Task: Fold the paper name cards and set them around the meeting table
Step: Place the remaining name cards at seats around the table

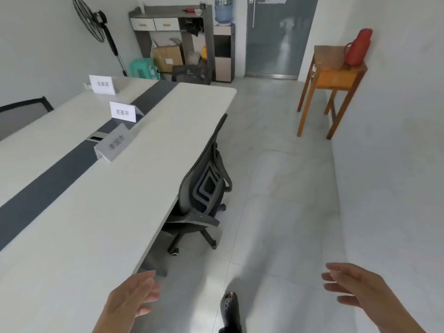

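Observation:
Three folded paper name cards stand on the long white meeting table (pixel 108 212). The nearest name card (pixel 114 143) sits beside the table's dark centre strip, its printed face turned toward the chair side. A second name card (pixel 123 112) stands just behind it, and a third name card (pixel 102 84) stands near the far left end. My left hand (pixel 134 299) hovers over the table's near right edge, fingers apart, holding nothing. My right hand (pixel 353 288) hangs over the floor to the right, also open and holding nothing.
A black office chair (pixel 204 191) is tucked under the table's right side. My dark shoe (pixel 231 308) is on the grey tiled floor. A wooden side table (pixel 334 82) with a red thermos (pixel 359 46) stands by the right wall. A fan (pixel 92 22), shelf and water dispenser line the back.

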{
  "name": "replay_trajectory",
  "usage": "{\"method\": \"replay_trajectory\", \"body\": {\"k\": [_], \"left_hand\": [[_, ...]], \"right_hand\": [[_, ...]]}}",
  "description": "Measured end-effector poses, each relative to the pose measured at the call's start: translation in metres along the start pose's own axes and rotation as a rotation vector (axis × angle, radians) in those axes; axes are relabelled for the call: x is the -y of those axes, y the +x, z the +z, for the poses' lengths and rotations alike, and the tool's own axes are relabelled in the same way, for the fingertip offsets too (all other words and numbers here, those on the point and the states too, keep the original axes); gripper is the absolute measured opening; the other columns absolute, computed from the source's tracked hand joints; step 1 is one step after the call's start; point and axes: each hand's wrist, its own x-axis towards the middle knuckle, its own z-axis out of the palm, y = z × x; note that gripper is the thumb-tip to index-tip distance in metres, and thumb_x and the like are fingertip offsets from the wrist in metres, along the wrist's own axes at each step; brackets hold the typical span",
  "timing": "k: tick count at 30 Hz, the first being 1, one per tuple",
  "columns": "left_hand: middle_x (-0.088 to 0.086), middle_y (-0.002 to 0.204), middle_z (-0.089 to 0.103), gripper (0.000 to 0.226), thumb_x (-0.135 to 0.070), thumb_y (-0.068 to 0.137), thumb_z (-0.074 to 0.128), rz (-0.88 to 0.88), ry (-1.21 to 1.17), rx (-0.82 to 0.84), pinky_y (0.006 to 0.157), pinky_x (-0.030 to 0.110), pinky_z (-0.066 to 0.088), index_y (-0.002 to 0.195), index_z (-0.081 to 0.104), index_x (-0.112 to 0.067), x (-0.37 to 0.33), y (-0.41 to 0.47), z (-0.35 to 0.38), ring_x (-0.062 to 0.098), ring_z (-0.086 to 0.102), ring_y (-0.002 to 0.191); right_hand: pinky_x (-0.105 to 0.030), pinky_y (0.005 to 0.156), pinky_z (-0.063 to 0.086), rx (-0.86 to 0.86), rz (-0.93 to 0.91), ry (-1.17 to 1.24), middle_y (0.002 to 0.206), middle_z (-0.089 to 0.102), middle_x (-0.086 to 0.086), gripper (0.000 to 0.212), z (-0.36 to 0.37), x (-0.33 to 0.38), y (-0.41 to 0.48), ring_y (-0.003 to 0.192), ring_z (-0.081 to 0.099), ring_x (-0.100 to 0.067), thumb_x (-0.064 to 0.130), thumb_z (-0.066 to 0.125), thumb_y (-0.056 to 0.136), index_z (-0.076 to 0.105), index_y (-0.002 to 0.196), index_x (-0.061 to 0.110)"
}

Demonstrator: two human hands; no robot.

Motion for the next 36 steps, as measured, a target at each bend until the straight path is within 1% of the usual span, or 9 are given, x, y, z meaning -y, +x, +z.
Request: {"method": "replay_trajectory", "body": {"k": [3,6,11,14,18,23,26,29,36], "left_hand": [[0.014,0.091,0.076,0.017,-0.008,0.094,0.054,0.006,-0.001,0.026,0.087,0.053,0.052,0.102,0.069,-0.012,-0.040,0.060,0.032,0.033,0.070,0.091],[0.011,0.091,0.077,0.018,-0.010,0.095,0.054,0.032,0.033,0.085,0.079,0.044,0.054,0.104,0.068,-0.013,-0.092,0.128,0.069,0.030,0.070,0.091],[0.005,0.097,0.076,0.019,-0.017,0.097,0.050,0.162,0.117,0.245,0.075,0.034,0.054,0.107,0.065,-0.022,-0.206,0.227,0.143,0.018,0.072,0.091],[0.001,0.095,0.077,0.019,-0.022,0.097,0.049,0.231,0.161,0.324,0.074,0.028,0.054,0.107,0.064,-0.027,-0.265,0.274,0.189,0.010,0.073,0.086],[0.001,0.094,0.077,0.020,-0.021,0.096,0.051,0.247,0.186,0.369,0.076,0.032,0.055,0.109,0.066,-0.023,-0.312,0.336,0.251,0.014,0.073,0.087],[0.005,0.094,0.077,0.019,-0.020,0.096,0.051,0.158,0.203,0.339,0.077,0.036,0.054,0.106,0.066,-0.023,-0.354,0.410,0.335,0.020,0.073,0.089],[0.005,0.095,0.078,0.019,-0.018,0.095,0.052,0.143,0.192,0.340,0.079,0.038,0.054,0.104,0.067,-0.023,-0.398,0.441,0.380,0.019,0.073,0.088],[0.002,0.092,0.078,0.020,-0.016,0.095,0.051,0.179,0.176,0.285,0.077,0.036,0.055,0.105,0.067,-0.021,-0.439,0.475,0.412,0.019,0.073,0.087],[0.001,0.088,0.078,0.019,-0.014,0.095,0.052,0.087,0.096,0.173,0.077,0.039,0.054,0.107,0.067,-0.017,-0.487,0.566,0.467,0.024,0.071,0.090]], "right_hand": [[-0.037,0.070,0.052,-0.022,-0.002,0.046,0.088,0.079,-0.002,0.100,-0.019,0.031,0.039,0.079,0.075,-0.018,0.072,0.082,0.014,0.073,0.097,0.016],[-0.038,0.070,0.052,-0.080,-0.014,0.096,0.089,0.079,-0.003,0.110,-0.040,0.064,0.081,0.079,0.075,-0.018,0.077,0.077,0.007,0.073,0.097,0.015],[-0.042,0.076,0.051,-0.183,-0.074,0.166,0.096,0.078,-0.012,0.013,-0.073,0.149,0.141,0.075,0.075,-0.016,0.016,0.072,0.082,0.074,0.095,0.014],[-0.041,0.075,0.051,-0.233,-0.054,0.183,0.094,0.078,-0.011,0.015,-0.096,0.171,0.186,0.075,0.075,-0.015,0.013,0.069,0.085,0.072,0.099,0.011],[-0.039,0.071,0.052,-0.242,-0.040,0.209,0.089,0.079,-0.004,0.099,-0.133,0.193,0.251,0.078,0.075,-0.016,0.074,0.080,0.016,0.073,0.096,0.015],[-0.040,0.071,0.053,-0.246,-0.019,0.242,0.087,0.079,-0.004,0.113,-0.203,0.225,0.364,0.076,0.075,-0.017,0.079,0.076,0.006,0.073,0.097,0.011],[-0.042,0.074,0.054,-0.242,-0.049,0.204,0.088,0.079,-0.005,0.091,-0.244,0.272,0.428,0.076,0.075,-0.018,0.072,0.082,0.023,0.073,0.094,0.015],[-0.052,0.087,0.053,-0.225,-0.092,0.165,0.094,0.078,-0.008,0.016,-0.276,0.320,0.497,0.079,0.075,-0.017,0.021,0.072,0.083,0.072,0.098,0.015],[-0.039,0.079,0.053,-0.138,-0.155,0.021,0.089,0.078,0.001,0.016,-0.313,0.407,0.652,0.081,0.074,-0.013,0.012,0.062,0.089,0.072,0.102,0.015]]}}
